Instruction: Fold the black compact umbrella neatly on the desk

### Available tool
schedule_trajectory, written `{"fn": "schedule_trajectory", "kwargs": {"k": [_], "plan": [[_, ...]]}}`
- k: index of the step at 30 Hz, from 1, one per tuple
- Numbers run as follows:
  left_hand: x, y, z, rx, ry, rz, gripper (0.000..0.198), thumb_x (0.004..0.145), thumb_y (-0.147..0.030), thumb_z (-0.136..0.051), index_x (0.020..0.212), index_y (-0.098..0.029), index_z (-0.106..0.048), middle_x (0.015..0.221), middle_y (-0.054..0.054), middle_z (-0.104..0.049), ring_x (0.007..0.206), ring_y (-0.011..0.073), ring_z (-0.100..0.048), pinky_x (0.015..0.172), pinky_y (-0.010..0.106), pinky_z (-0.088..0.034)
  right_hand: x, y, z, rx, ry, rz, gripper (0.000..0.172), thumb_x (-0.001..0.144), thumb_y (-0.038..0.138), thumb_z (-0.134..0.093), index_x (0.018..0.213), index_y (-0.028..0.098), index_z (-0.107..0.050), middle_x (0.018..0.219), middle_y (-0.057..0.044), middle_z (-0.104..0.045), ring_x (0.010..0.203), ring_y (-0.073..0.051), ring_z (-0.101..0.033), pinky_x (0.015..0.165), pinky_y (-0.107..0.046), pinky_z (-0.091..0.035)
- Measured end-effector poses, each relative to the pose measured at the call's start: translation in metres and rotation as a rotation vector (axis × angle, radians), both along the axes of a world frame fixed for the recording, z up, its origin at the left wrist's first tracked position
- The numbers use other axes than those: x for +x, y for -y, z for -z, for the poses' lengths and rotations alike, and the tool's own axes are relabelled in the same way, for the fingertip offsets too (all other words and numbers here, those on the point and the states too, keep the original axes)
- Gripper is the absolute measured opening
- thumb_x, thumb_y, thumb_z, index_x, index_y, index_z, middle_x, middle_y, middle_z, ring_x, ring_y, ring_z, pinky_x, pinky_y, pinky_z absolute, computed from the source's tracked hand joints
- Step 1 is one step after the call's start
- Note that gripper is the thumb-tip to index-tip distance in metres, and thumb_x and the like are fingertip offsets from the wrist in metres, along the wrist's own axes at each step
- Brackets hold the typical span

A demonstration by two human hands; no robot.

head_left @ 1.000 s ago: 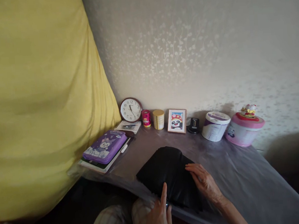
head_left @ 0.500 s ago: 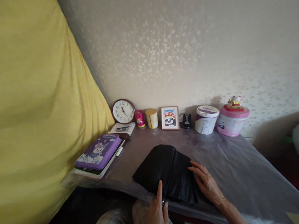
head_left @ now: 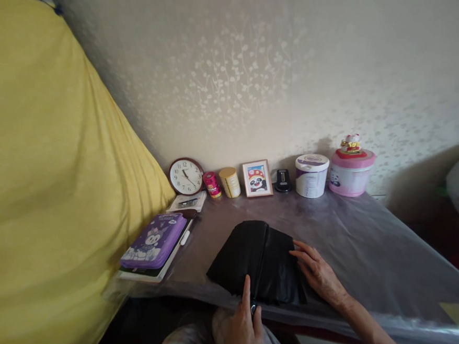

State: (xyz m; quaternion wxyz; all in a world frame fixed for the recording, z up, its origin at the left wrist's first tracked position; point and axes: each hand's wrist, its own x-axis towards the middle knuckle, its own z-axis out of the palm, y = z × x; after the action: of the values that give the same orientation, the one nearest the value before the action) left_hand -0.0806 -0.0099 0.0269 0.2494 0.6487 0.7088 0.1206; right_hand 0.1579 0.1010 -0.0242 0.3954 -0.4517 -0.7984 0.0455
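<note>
A black folded pouch or garment (head_left: 255,262) lies on the plastic-covered table (head_left: 360,241) near its front edge. My right hand (head_left: 319,276) rests flat on the right side of it, fingers spread. My left hand (head_left: 238,331) is at the front edge, index finger stretched up onto the black thing and the other fingers curled round a small dark part, perhaps a zip pull.
Along the wall stand a round clock (head_left: 185,176), a red tin (head_left: 212,184), a gold tin (head_left: 230,182), a framed panda picture (head_left: 257,178), a small black device (head_left: 282,180), a white tub (head_left: 311,174) and a pink tub (head_left: 350,170). A purple case (head_left: 153,241) lies on books beside the yellow cloth (head_left: 46,195).
The view has swung right and slightly down; the items on the table shifted left in the picture. My right hand slid a little to the right edge of the black thing. My left hand stays put.
</note>
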Motion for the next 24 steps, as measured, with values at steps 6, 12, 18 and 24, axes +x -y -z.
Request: {"fn": "schedule_trajectory", "kwargs": {"k": [6,12,18,24], "plan": [[-0.001,-0.001,0.003,0.017,-0.013,0.022,0.057,0.09,-0.022,-0.027,0.143,-0.019,-0.005,0.133,0.005,-0.05,0.11,0.0157,-0.055,0.088,0.024,-0.04,0.0,-0.002,0.005,-0.022,0.021,0.06,0.035,0.083,0.016,-0.043,0.115,0.025,-0.054,0.127,-0.008,-0.05,0.115,-0.023,-0.05,0.096,-0.042,-0.044],[-0.002,-0.001,0.007,0.009,-0.083,0.016,0.057,0.091,-0.025,-0.028,0.143,-0.022,-0.005,0.134,0.004,-0.048,0.109,0.018,-0.056,0.089,0.027,-0.04,-0.002,0.0,0.007,-0.048,0.044,0.043,0.044,0.081,0.012,-0.041,0.122,0.026,-0.048,0.133,-0.007,-0.045,0.117,-0.022,-0.049,0.098,-0.042,-0.044],[-0.002,-0.001,0.007,0.05,-0.06,0.01,0.056,0.091,-0.025,-0.027,0.143,-0.021,-0.007,0.134,0.005,-0.048,0.112,0.0176,-0.054,0.091,0.027,-0.039,-0.003,0.009,-0.007,-0.058,0.014,-0.042,0.043,0.085,0.011,-0.036,0.123,0.026,-0.047,0.136,-0.005,-0.042,0.117,-0.018,-0.05,0.097,-0.034,-0.045],[-0.002,0.0,0.008,0.032,-0.069,-0.003,0.057,0.091,-0.027,-0.028,0.143,-0.025,-0.006,0.133,0.003,-0.049,0.112,0.0168,-0.054,0.092,0.027,-0.039,-0.004,0.016,-0.02,-0.051,-0.008,-0.131,0.036,0.088,0.013,-0.033,0.112,0.026,-0.056,0.133,-0.005,-0.047,0.112,-0.016,-0.055,0.092,-0.03,-0.048]]}}
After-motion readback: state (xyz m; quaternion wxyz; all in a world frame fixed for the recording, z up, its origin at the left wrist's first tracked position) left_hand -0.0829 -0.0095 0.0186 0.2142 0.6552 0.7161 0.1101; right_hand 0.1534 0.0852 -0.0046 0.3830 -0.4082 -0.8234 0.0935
